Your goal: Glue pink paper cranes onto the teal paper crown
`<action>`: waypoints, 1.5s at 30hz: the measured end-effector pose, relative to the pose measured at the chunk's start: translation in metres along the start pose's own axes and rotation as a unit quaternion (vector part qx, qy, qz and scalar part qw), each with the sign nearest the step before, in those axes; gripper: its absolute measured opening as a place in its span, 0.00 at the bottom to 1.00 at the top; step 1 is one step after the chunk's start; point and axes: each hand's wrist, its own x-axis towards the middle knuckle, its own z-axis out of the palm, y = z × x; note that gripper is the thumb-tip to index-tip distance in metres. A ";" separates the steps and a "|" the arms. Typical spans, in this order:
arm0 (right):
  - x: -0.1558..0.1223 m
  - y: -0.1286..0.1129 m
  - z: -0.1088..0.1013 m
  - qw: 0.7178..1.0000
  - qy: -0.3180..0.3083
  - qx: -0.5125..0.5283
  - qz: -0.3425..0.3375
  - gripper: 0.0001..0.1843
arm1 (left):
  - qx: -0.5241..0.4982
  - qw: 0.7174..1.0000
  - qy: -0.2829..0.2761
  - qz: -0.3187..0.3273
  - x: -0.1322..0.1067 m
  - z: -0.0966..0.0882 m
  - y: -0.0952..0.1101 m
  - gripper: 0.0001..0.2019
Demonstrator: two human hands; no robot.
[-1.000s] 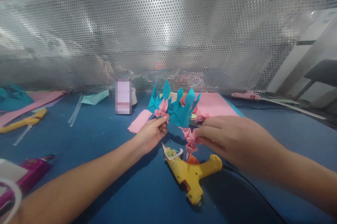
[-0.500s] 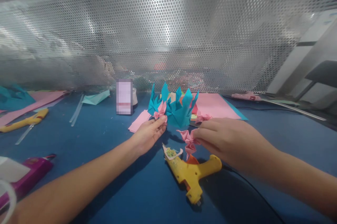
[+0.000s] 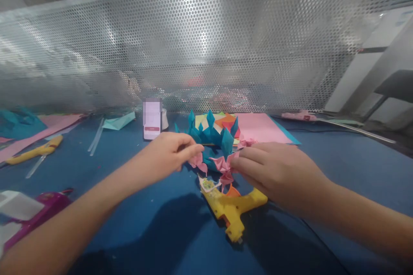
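A teal folded-paper crown [image 3: 211, 135] with pointed tips stands on the blue table between my hands. My left hand [image 3: 172, 152] is closed at its left front side. Its fingertips pinch a pink paper flower [image 3: 198, 162] beside the crown's edge; whether the flower is fixed to the crown I cannot tell. From the right, my right hand [image 3: 274, 169] pinches a second pink paper flower [image 3: 224, 165] in front of the crown. Just below it lies a yellow hot glue gun [image 3: 230, 210], its nozzle pointing away, with dried glue near the tip.
Behind the crown are coloured paper sheets [image 3: 222, 122] and a large pink sheet [image 3: 263, 128]. A phone [image 3: 152, 128] stands upright. At left lie another yellow glue gun [image 3: 35, 152], clear glue sticks [image 3: 96, 139] and a magenta device [image 3: 48, 208]. A perforated metal screen [image 3: 193, 51] rises behind.
The crown sits lower and nearer, with more of its inside showing. My left hand has turned over, palm down, at the pink flower. My right hand has moved slightly left with its flower.
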 end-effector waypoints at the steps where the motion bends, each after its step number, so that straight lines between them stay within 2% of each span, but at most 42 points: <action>1: 0.000 -0.002 0.000 1.000 0.004 -0.001 -0.009 0.14 | -0.027 0.999 0.014 0.024 -0.003 0.007 0.005 0.08; 2: 0.001 -0.004 -0.001 1.000 0.010 -0.002 -0.017 0.14 | -0.055 0.997 0.022 0.040 -0.006 0.015 0.008 0.08; 5: 0.002 -0.010 -0.001 0.999 0.019 -0.006 -0.033 0.15 | -0.083 0.994 0.017 0.071 -0.013 0.036 0.009 0.19; 7: 0.003 -0.013 0.000 0.999 0.019 -0.004 -0.036 0.16 | -0.024 0.989 0.050 0.135 -0.015 0.044 0.007 0.16; 9: 0.003 -0.015 0.001 0.999 0.021 -0.009 -0.035 0.16 | 0.069 0.973 0.080 0.205 -0.017 0.049 0.005 0.08; 12: 0.004 -0.014 0.001 0.999 0.026 -0.024 -0.021 0.15 | 0.182 0.946 0.077 0.256 -0.017 0.053 0.003 0.01; 16: 0.006 -0.011 0.001 0.999 0.038 0.021 0.017 0.12 | 0.243 0.925 0.098 0.275 -0.016 0.056 0.000 0.01; 19: 0.007 -0.011 0.001 0.997 0.023 0.064 0.044 0.11 | 0.264 0.912 0.115 0.293 -0.016 0.057 -0.003 0.03; 23: 0.008 -0.014 0.002 0.993 0.015 0.109 0.039 0.12 | 0.239 0.926 0.072 0.282 -0.016 0.058 -0.004 0.06; 27: 0.007 -0.016 0.003 0.985 0.011 0.160 0.069 0.11 | 0.196 0.942 0.056 0.266 -0.017 0.058 -0.003 0.04; 31: 0.005 -0.017 0.005 0.975 0.018 0.202 0.096 0.09 | 0.183 0.946 0.067 0.258 -0.019 0.059 -0.002 0.03; 36: 0.006 -0.020 0.004 0.972 0.027 0.212 0.095 0.09 | 0.186 0.954 0.069 0.225 -0.020 0.062 -0.001 0.02; 39: 0.005 -0.018 0.000 0.966 0.030 0.227 0.117 0.03 | 0.187 0.950 0.079 0.237 -0.017 0.060 -0.001 0.03; 42: -0.002 -0.012 -0.003 0.949 0.042 0.260 0.174 0.20 | 0.184 0.947 0.109 0.242 -0.015 0.054 -0.004 0.02; 43: -0.006 -0.010 -0.004 0.944 0.038 0.270 0.188 0.21 | 0.184 0.943 0.122 0.250 -0.015 0.051 -0.006 0.02; 45: -0.015 -0.008 -0.003 0.940 -0.010 0.281 0.193 0.15 | 0.188 0.928 0.147 0.288 -0.016 0.048 -0.009 0.02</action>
